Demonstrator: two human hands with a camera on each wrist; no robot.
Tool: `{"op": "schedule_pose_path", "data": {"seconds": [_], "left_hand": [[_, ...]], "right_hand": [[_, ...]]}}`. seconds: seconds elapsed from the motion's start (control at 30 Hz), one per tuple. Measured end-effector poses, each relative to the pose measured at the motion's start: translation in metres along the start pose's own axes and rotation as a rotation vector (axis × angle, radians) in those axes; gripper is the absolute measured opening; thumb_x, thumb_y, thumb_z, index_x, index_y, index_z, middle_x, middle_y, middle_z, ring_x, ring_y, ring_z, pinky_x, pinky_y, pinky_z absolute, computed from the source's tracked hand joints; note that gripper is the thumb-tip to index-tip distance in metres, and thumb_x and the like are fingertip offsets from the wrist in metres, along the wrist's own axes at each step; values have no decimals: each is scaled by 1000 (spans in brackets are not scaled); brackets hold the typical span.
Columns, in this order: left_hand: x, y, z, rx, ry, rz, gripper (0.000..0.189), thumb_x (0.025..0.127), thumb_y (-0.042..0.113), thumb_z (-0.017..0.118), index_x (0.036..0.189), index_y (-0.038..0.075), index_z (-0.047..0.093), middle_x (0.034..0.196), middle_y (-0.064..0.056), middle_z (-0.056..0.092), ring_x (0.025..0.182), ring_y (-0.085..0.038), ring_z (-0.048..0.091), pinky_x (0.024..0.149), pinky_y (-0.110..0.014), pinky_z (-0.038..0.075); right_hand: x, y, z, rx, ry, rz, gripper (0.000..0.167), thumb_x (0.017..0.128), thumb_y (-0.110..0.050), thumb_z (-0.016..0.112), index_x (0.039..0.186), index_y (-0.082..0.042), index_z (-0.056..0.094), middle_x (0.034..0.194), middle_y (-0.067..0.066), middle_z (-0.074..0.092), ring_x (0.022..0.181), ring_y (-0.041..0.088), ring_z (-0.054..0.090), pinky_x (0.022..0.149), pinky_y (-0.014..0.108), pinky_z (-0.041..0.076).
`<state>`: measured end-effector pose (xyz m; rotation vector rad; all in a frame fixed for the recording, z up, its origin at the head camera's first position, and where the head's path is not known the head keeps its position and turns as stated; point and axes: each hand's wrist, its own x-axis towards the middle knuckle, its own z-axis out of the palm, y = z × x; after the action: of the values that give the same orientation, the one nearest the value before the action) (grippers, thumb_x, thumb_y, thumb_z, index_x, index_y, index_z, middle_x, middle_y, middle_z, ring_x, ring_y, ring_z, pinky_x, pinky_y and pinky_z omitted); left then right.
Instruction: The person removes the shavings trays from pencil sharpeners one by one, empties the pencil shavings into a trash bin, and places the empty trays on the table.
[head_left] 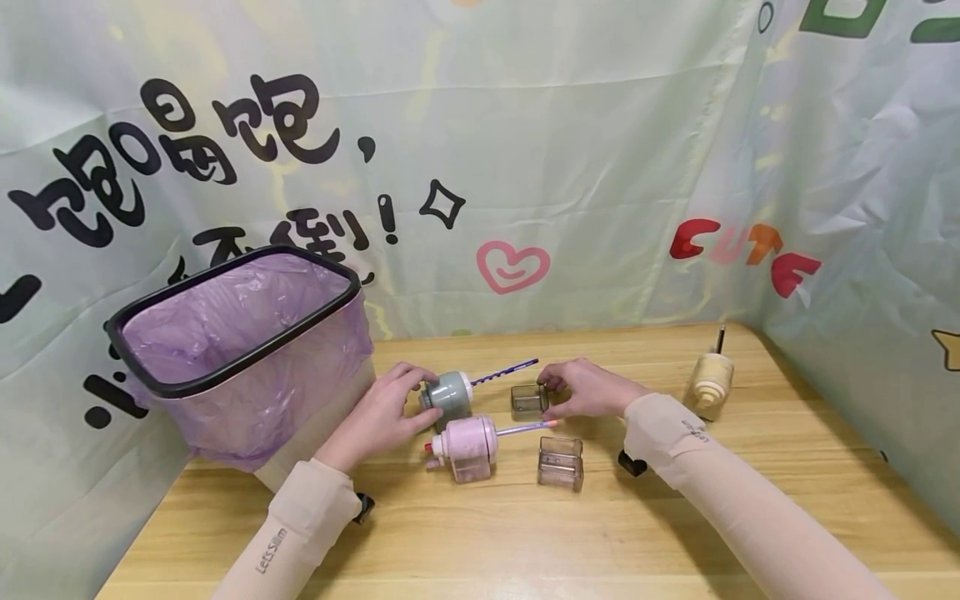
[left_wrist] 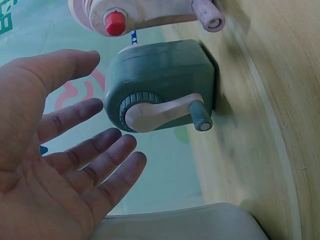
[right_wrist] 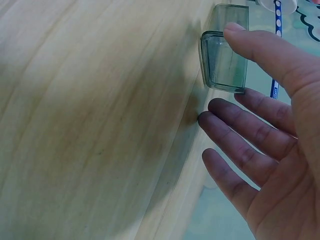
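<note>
A grey-green crank pencil sharpener (head_left: 452, 393) lies on the table with a blue patterned pencil (head_left: 506, 372) in its front. My left hand (head_left: 390, 408) is at its crank end, thumb and fingers spread; the left wrist view shows a gap between fingertips and casing. My right hand (head_left: 588, 388) is at a clear smoky shavings box (head_left: 528, 403). Its thumb and index fingertip lie at opposite sides of the box, the other fingers loosely extended; whether they press it is unclear. Nearer stands a purple pencil sharpener (head_left: 467, 448) with a pencil (head_left: 525, 428) in it.
A second smoky shavings box (head_left: 561, 463) sits right of the purple sharpener. At the far right is a cream pencil sharpener (head_left: 711, 383) with a dark pencil. A bin (head_left: 352, 287) lined with a purple bag stands at the left. Printed cloth (head_left: 600, 167) hangs behind the table.
</note>
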<state>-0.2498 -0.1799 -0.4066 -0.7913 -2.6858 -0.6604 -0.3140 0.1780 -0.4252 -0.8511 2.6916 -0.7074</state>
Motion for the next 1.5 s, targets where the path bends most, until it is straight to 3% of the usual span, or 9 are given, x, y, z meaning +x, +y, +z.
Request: {"op": "schedule_pose_path", "data": {"seconds": [0.37,0.57,0.8,1.07,1.5], "left_hand": [[-1,2,-1,-12,-14,-20,43,93,25,85,129,8,69,129,-12,68,115,-33,70,99,-51,61],[-3,4,-1,-12,-21,-29,42,94,25,85,129,9,69,128,-11,68,115,-32,69,99,-51,60],[-4,6,-2,-19,-7,-30,42,93,24,85,128,8,70,128,-11,69,114,-32,70,99,-51,60],[-8,7,-8,-22,16,-40,42,94,24,83,131,9,70,129,-9,69,114,-32,70,98,-51,60],[-16,15,-18,-15,47,19,42,92,22,85,130,9,70,127,-8,70,108,-28,69,91,-47,61]], "right_hand": [[-2,-1,1,4,7,-4,63,90,-31,89,139,-1,64,127,12,74,119,29,71,107,49,58],[-7,-3,-3,-40,22,25,65,88,-26,90,141,0,62,133,20,72,124,37,69,109,54,57],[-20,-14,-17,-43,69,22,54,96,-21,81,141,1,61,139,25,67,128,44,65,109,59,55],[-48,-18,-34,-24,172,13,60,98,-41,78,143,-4,63,144,19,67,131,42,64,111,62,52],[-112,-12,-53,-61,371,191,53,101,-40,74,142,-7,65,144,20,68,132,46,62,105,68,51]]}}
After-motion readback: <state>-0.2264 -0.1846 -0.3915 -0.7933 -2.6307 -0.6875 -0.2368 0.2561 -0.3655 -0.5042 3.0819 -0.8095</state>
